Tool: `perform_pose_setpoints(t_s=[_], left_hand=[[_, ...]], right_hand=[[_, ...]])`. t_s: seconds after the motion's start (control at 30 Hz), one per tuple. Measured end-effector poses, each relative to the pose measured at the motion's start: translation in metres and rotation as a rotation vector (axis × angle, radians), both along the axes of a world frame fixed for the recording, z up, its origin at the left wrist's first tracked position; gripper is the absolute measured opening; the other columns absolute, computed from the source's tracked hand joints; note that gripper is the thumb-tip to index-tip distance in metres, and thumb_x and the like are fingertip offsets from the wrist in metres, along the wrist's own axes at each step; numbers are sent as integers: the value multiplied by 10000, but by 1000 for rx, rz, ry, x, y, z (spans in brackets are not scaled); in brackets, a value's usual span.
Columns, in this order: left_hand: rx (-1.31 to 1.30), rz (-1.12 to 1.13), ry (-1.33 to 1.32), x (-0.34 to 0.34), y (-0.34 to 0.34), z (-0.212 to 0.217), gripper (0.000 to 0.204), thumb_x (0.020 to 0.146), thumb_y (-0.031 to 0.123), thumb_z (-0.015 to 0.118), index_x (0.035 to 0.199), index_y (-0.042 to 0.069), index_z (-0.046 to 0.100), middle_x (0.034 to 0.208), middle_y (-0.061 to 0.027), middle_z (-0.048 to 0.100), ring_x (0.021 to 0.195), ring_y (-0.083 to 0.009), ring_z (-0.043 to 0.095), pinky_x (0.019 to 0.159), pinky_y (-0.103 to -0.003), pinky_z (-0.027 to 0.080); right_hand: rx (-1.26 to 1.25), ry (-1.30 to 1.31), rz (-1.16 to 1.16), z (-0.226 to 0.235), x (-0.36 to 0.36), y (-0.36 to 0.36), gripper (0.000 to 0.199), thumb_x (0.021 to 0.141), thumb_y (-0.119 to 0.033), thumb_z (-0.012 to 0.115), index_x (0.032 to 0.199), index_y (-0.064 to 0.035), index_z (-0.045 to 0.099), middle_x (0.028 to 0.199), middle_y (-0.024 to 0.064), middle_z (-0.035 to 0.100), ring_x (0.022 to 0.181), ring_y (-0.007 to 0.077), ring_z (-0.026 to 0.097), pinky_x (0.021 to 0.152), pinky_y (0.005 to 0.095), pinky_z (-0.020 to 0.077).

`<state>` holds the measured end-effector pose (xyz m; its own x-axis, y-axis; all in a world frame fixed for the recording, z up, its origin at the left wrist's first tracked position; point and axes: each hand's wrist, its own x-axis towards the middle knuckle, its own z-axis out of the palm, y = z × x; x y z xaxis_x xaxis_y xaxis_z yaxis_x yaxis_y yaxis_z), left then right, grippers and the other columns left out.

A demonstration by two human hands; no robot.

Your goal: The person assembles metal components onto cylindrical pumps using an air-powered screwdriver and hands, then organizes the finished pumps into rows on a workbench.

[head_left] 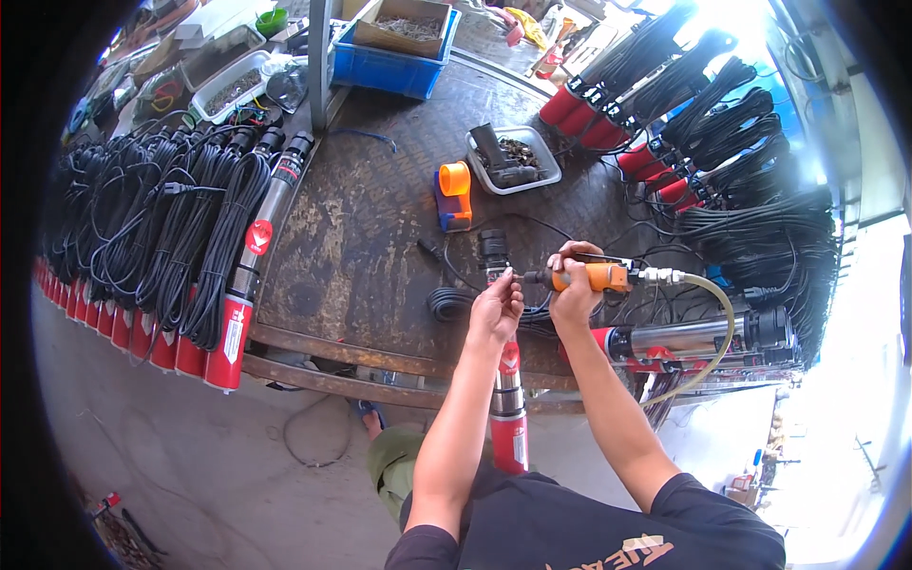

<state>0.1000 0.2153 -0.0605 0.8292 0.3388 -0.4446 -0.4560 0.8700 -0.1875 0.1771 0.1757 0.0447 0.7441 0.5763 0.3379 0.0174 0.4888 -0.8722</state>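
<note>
My right hand (576,293) is wrapped round an orange air screwdriver (606,277), whose bit end points left. A pale air hose (730,328) runs from its back end. Close to the driver's tip, my left hand (498,308) has its fingers pinched together; whatever small thing they hold is hidden. Beneath that hand lies a steel and red submersible pump (510,394), with its black end (493,244) on the workbench and its red end reaching over the near edge toward me. A coil of black cable (450,304) rests beside it.
Beyond my hands are an orange and blue tape dispenser (453,197) and a white tray (546,152) of small parts with a dark tool on it. Rows of pumps with bundled cables (204,275) line the left; more (655,171) crowd the right. A blue crate (394,68) stands at the back.
</note>
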Motion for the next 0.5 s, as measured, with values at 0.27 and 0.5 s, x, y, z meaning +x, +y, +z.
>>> perform_pose_setpoints(t_s=[0.27,0.5], left_hand=[[-222,70,-2,10,19,3,187,1061,160,437,989,13,527,654,42,421,464,-58,332,396,-209,254],[-211,83,-22,11,25,-4,171,1026,98,431,1038,-24,550,669,33,448,453,-72,334,394,-214,252]], right_hand=[[-170,-181,57,-33,11,26,224,877,64,555,1072,-47,554,920,74,623,760,145,617,717,288,529],[-225,-179,90,-35,19,41,203,884,60,535,1062,-38,537,937,86,605,759,161,598,733,300,523]])
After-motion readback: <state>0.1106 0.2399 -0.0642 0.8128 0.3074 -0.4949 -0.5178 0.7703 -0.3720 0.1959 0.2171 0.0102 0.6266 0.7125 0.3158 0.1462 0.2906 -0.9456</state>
